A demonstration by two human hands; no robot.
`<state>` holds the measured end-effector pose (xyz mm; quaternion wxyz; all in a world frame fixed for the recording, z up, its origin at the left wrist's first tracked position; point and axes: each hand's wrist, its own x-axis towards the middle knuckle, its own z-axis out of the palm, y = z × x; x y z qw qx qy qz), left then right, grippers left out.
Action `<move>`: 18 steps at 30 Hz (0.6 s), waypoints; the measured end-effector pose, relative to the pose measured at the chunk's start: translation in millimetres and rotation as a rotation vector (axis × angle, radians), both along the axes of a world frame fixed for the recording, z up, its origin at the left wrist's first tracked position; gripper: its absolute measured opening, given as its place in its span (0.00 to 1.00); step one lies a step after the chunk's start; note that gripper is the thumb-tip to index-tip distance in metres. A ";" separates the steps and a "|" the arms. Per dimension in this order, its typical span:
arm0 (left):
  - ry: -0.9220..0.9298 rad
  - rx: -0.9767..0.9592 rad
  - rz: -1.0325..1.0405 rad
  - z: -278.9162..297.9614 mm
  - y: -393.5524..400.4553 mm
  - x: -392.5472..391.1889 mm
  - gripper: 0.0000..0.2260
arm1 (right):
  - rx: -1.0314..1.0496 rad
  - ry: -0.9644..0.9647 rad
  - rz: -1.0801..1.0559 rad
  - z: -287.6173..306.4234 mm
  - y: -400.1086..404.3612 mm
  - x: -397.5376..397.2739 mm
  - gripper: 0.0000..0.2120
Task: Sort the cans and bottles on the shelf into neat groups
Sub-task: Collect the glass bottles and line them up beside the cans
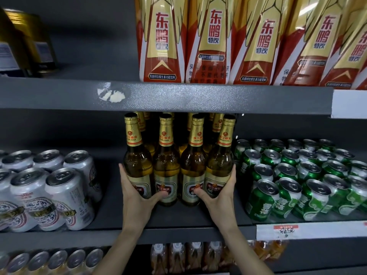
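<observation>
- White beer cans (49,187) stand packed together at the left end of the middle shelf (178,221), reaching to its front edge.
- The left hand (137,197) is cupped round the outer side of the leftmost beer bottle (138,167) in the front row: the fingers lie up its left flank, and the thumb (158,196) crosses the front to touch the label of the 2nd bottle (165,171).
- 4 amber glass bottles with gold foil necks form that front row, upright and touching side by side, at the middle of the shelf and set back from its front edge. More of the same bottles stand behind them.
- The right hand (218,193) mirrors the left: fingers curled along the right flank of the 4th bottle (219,167), thumb (200,193) pressed on the label of the 3rd bottle (192,171). Together both hands clasp the row from its 2 ends.
- Green cans (297,175) fill the right end of the shelf, several rows deep, just beside the bottles.
- On the shelf above, tall red and gold drink bottles (238,40) line its front edge.
- On the shelf below, can tops (49,261) show at left and capped clear bottles (186,255) in the middle.
</observation>
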<state>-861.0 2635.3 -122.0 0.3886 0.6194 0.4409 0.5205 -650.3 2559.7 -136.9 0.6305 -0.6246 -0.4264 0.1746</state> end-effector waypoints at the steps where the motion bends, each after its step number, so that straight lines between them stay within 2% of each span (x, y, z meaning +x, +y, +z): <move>1: -0.006 -0.007 -0.002 -0.7 0.5 -0.9 0.68 | 0.001 0.008 0.014 0.6 -1.5 1.2 0.67; 8: -0.022 -0.019 -0.008 -1.0 -1.4 -0.7 0.69 | -0.023 0.004 0.045 -2.3 -1.8 3.4 0.70; 18: -0.006 0.037 0.019 -8.0 3.9 2.1 0.64 | -0.007 -0.007 0.027 -2.5 -0.7 2.3 0.65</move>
